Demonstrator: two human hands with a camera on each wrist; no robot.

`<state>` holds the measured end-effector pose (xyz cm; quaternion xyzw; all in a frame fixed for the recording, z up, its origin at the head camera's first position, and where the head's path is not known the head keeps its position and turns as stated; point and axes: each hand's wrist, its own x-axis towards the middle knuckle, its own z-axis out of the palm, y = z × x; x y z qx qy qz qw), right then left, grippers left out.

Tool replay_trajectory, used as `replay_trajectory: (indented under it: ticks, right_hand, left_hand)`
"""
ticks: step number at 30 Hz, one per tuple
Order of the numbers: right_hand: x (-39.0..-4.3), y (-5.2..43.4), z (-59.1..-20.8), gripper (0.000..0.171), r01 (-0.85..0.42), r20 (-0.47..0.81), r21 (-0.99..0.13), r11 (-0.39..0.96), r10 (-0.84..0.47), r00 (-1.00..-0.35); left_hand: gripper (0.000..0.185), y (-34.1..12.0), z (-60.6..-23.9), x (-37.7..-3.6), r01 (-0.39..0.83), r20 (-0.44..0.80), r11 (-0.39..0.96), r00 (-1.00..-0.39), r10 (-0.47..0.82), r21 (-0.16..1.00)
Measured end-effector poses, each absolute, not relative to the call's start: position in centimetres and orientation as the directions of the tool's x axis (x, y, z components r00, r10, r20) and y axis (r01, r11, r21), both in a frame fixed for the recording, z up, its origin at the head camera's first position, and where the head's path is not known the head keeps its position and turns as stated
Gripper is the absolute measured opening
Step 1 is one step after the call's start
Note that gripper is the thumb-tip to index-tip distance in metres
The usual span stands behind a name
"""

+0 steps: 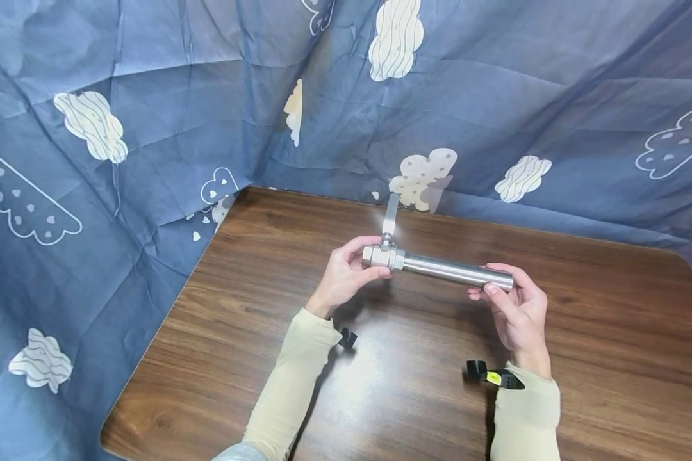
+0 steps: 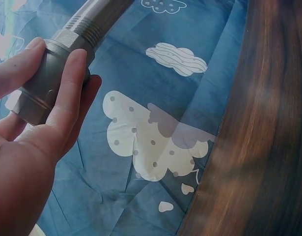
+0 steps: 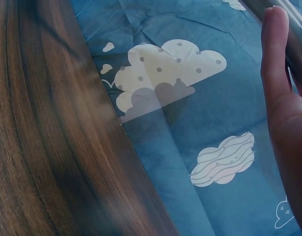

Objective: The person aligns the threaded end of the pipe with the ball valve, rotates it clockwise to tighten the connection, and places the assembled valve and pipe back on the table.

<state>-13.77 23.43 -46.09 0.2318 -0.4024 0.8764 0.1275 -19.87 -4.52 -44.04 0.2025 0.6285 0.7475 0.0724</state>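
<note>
I have the silver steel ball valve with its long threaded pipe (image 1: 438, 266) held up off the dark wood-grain tabletop (image 1: 415, 397), roughly over the middle of its far half and short of the far edge, so that both ends are free to be worked without the wood getting in the way. My left hand (image 1: 346, 275) has its grip clenched round the hexagonal valve body: in the left wrist view the thumb and fingers (image 2: 67, 93) wrap the grey fitting just below the exposed threads, which I judge is to steady the heavier end. The flat lever handle (image 1: 390, 214) stands up from the valve body toward the far edge, clear of my fingers, so the grasp does not block it. My right hand (image 1: 516, 307) cradles the far end of the smooth pipe from below, fingertips curled up against the tube; the right wrist view shows only one finger (image 3: 274, 54) lying along the metal, so how firmly that grip closes I judge mainly from the head view. The piece therefore runs level between the two grips, valve end inside the left one, pipe end resting in the right one, the bare middle of the tube spanning the gap. Behind the tabletop hangs a blue cloth printed with white clouds (image 1: 150, 128).
</note>
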Motion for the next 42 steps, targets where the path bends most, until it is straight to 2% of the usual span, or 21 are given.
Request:
replay_trajectory:
  ticks: [24, 42]
  right_hand:
    - [-13.4, 23.5, -46.2, 0.025, -0.406, 0.441, -0.74, -0.536, 0.069, -0.895]
    - [-13.3, 23.6, -45.3, 0.019, -0.395, 0.382, -0.895, -0.206, 0.103, -0.918]
  left_hand:
    - [0.054, -4.7, -44.3, -19.6, 0.171, 0.226, -0.176, -0.903, 0.365, 0.969]
    - [0.054, -4.5, -44.0, -19.8, 0.166, 0.23, -0.202, -0.905, 0.357, 0.965]
